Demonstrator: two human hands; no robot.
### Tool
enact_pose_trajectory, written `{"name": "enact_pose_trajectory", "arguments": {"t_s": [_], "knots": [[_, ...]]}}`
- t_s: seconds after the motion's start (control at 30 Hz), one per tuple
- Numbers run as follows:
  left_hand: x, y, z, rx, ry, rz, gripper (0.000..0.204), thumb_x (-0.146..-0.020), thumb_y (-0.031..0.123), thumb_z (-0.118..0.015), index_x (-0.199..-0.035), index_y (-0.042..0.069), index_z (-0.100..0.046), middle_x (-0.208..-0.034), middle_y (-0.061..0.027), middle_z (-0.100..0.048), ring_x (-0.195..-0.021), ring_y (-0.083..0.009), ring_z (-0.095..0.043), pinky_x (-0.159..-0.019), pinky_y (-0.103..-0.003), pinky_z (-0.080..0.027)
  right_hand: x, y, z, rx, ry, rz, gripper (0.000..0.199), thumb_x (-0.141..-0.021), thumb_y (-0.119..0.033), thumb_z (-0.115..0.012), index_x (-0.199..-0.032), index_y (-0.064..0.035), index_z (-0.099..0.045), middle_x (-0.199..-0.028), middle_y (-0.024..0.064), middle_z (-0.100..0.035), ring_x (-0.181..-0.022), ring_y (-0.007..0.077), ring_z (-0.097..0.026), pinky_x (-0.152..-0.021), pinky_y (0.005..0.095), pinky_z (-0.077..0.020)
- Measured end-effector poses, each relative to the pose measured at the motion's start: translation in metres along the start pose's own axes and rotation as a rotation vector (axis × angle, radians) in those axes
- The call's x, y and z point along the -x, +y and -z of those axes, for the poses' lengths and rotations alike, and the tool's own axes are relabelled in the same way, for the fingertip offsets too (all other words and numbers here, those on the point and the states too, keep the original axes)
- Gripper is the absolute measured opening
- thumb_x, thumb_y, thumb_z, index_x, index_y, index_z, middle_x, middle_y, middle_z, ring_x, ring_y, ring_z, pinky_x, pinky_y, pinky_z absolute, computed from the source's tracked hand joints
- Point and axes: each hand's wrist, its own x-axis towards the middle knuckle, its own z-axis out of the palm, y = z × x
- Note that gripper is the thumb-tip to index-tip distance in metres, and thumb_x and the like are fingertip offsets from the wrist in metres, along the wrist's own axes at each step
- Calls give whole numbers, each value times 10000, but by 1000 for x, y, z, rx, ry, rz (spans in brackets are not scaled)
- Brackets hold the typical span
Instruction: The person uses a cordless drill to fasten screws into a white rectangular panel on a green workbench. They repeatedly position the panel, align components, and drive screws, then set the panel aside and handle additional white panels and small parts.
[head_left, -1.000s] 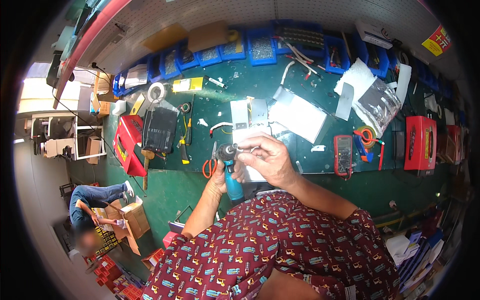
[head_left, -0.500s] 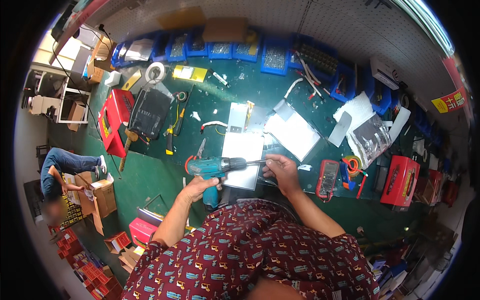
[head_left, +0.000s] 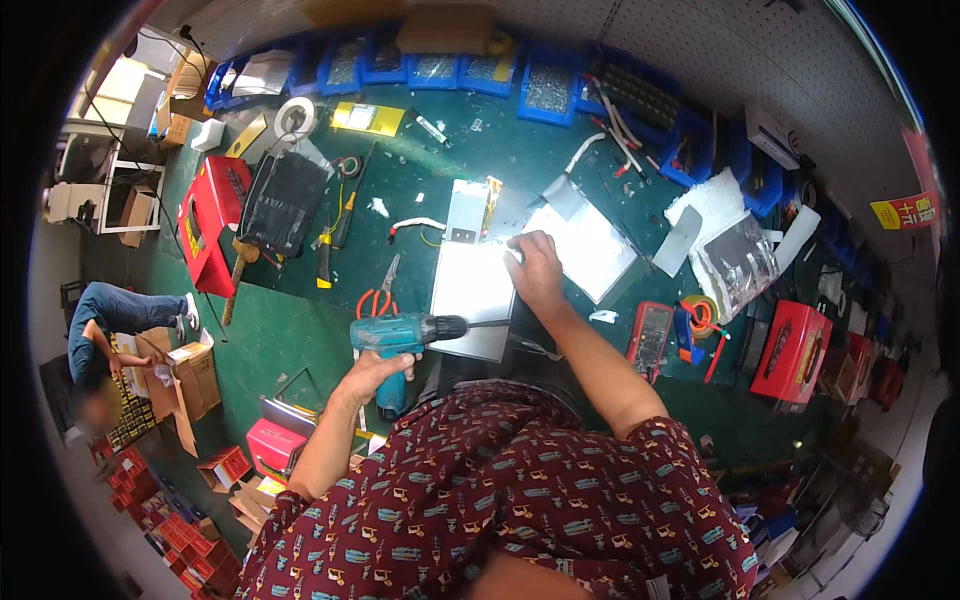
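Note:
My left hand is wrapped round the handle of a teal cordless drill. Its black chuck and long thin bit point right, across the lower part of a shiny silver metal panel. My right hand is over the panel's upper right edge, fingers bent and pinched together. Whatever they hold, if anything, is too small to make out. A metal plate with a small dark socket lies at the panel's far end. Orange-handled pliers rest just beyond the drill.
A second bright panel lies to the right, with a red multimeter nearer me. Blue bins of screws line the back. Red cases flank the green bench. A person crouches by cardboard boxes at far left.
My right hand has left the drill bit and moved away from me onto the panel. The drill has shifted slightly left and nearer, still in my left hand.

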Motion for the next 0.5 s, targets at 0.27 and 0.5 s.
{"name": "enact_pose_trajectory", "arguments": {"t_s": [0.27,0.5], "knots": [[10,5,-2,-4,34,6,423,-838,170,-785,-1193,34,-600,-1007,-90,-682,-782,-171,-645,-741,-356,-568,-9,16,-20,71,-57,104,119,-776,-112,-753,-865,-69,-687,-928,93,-570,-924,312,-568,-795,428,-493],[6,14,-7,-61,10,-32,341,-852,179,-777,-1136,46,-643,-1000,-68,-690,-764,-157,-654,-734,-331,-558,-18,18,-16,-6,-82,210,85,-796,-91,-724,-857,-72,-668,-912,81,-573,-921,307,-581,-771,431,-499]]}}
